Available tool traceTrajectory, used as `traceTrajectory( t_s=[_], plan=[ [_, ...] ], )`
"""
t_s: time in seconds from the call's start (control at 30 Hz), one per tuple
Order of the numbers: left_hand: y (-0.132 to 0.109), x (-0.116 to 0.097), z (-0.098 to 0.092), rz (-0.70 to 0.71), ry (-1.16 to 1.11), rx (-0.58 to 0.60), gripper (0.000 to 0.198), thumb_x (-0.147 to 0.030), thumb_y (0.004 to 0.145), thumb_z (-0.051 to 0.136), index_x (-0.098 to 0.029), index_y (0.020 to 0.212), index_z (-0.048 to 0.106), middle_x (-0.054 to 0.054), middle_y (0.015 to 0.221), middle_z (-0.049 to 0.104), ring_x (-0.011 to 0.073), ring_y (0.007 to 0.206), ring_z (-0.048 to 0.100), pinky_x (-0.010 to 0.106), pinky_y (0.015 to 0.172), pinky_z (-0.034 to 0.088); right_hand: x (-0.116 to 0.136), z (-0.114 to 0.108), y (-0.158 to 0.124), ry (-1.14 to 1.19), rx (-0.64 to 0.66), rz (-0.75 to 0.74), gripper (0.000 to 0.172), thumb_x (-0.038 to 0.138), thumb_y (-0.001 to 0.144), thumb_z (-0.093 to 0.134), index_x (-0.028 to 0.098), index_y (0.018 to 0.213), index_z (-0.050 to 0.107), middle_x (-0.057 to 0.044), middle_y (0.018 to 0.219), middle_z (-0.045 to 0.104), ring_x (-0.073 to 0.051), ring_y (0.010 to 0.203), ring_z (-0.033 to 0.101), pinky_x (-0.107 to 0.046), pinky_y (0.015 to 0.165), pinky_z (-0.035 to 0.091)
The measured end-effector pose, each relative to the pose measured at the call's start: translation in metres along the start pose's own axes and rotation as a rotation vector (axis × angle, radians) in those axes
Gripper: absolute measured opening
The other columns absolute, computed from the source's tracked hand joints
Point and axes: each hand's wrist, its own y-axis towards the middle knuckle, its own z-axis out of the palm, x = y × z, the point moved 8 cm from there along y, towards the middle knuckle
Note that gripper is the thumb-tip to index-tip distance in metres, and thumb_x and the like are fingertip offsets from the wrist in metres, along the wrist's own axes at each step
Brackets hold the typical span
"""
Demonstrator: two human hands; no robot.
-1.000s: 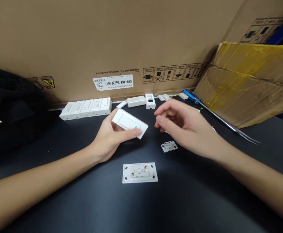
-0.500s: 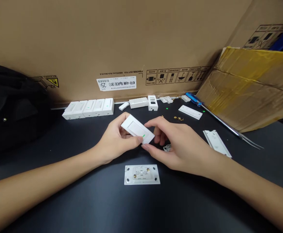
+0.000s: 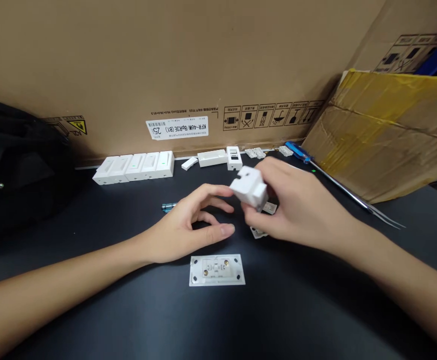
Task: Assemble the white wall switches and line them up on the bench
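My right hand grips a white switch cover, turned end-on above the dark table. My left hand hovers just left of it with curled, parted fingers and nothing in them. Below both hands a white switch base plate with brass screws lies flat. A small white clip part peeks out under my right hand. A small blue-tipped piece lies left of my left hand.
A row of white switches and loose white parts line the foot of a large cardboard box. A blue-handled screwdriver lies by a taped carton at right. A black bag sits left.
The white switch cover has passed from my left hand to my right, which lifted and turned it end-on. My left hand has let go and opened.
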Motion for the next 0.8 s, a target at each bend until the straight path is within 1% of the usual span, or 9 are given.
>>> traceTrajectory(
  t_s=[0.1,0.17,0.2,0.27,0.3,0.37,0.47,0.63,0.8],
  plan=[
    [-0.002,-0.006,0.003,0.027,0.233,0.181,0.081,-0.035,0.082,0.091,-0.035,0.152,0.050,0.014,0.159,0.045,0.0299,0.137,0.060,0.040,0.102,0.060,-0.015,-0.008,0.004,-0.017,-0.071,0.020,0.019,0.028,0.081,0.066,0.025,0.081,0.047,-0.006,0.087,0.057,-0.024,0.079,0.054,-0.037,0.067,0.037],
    [-0.007,-0.009,0.008,0.072,0.387,0.361,0.112,-0.042,0.065,0.101,-0.037,0.160,0.043,0.016,0.169,0.033,0.0388,0.148,0.049,0.051,0.113,0.054,-0.019,-0.011,0.005,-0.019,-0.108,0.020,0.019,0.021,0.079,0.063,0.025,0.082,0.045,-0.006,0.085,0.056,-0.026,0.080,0.054,-0.037,0.068,0.036],
    [-0.010,-0.010,0.010,0.090,0.448,0.434,0.119,-0.044,0.060,0.103,-0.037,0.162,0.041,0.017,0.171,0.030,0.0421,0.153,0.042,0.055,0.117,0.050,-0.019,-0.013,0.005,-0.004,-0.126,0.020,0.020,0.018,0.078,0.062,0.025,0.084,0.045,-0.006,0.084,0.056,-0.025,0.078,0.053,-0.037,0.068,0.036],
    [-0.015,-0.008,0.011,0.111,0.528,0.522,0.117,-0.047,0.058,0.104,-0.035,0.159,0.047,0.017,0.172,0.031,0.0443,0.157,0.035,0.056,0.121,0.046,-0.017,-0.016,0.004,0.041,-0.164,0.026,0.021,0.015,0.076,0.061,0.026,0.085,0.045,-0.004,0.080,0.056,-0.023,0.071,0.053,-0.036,0.065,0.036],
    [-0.016,-0.006,0.012,0.114,0.548,0.535,0.106,-0.048,0.061,0.102,-0.033,0.154,0.054,0.017,0.170,0.035,0.0435,0.156,0.038,0.055,0.121,0.046,-0.016,-0.018,0.003,0.060,-0.179,0.029,0.021,0.016,0.077,0.061,0.026,0.085,0.045,-0.002,0.077,0.056,-0.021,0.067,0.052,-0.036,0.063,0.036],
    [-0.015,-0.004,0.011,0.126,0.553,0.494,0.072,-0.047,0.071,0.097,-0.029,0.136,0.069,0.015,0.162,0.047,0.0382,0.148,0.050,0.048,0.119,0.049,-0.011,-0.021,0.001,0.078,-0.203,0.025,0.020,0.017,0.076,0.062,0.026,0.082,0.045,0.000,0.070,0.054,-0.018,0.059,0.048,-0.035,0.060,0.035],
    [-0.012,-0.004,0.010,0.172,0.527,0.385,0.036,-0.043,0.086,0.086,-0.025,0.115,0.073,0.013,0.144,0.062,0.0294,0.133,0.063,0.039,0.113,0.051,-0.004,-0.024,-0.001,0.086,-0.222,0.004,0.019,0.019,0.074,0.062,0.026,0.080,0.045,0.003,0.064,0.051,-0.015,0.053,0.042,-0.033,0.056,0.034],
    [-0.012,-0.010,0.006,0.241,0.507,0.265,0.031,-0.035,0.091,0.080,-0.021,0.115,0.065,0.010,0.120,0.073,0.0229,0.109,0.072,0.032,0.096,0.055,0.005,-0.018,-0.002,0.125,-0.204,-0.071,0.020,0.017,0.068,0.060,0.026,0.076,0.043,0.006,0.060,0.046,-0.012,0.049,0.039,-0.030,0.051,0.033],
    [-0.012,-0.010,-0.007,0.191,0.503,0.121,0.033,-0.040,0.091,0.079,-0.020,0.113,0.065,0.004,0.094,0.074,0.0155,0.074,0.067,0.025,0.067,0.050,0.005,-0.005,0.001,0.264,-0.105,0.007,0.026,0.016,0.070,0.063,0.026,0.070,0.039,0.008,0.054,0.044,-0.011,0.048,0.040,-0.027,0.047,0.033]
  ],
)
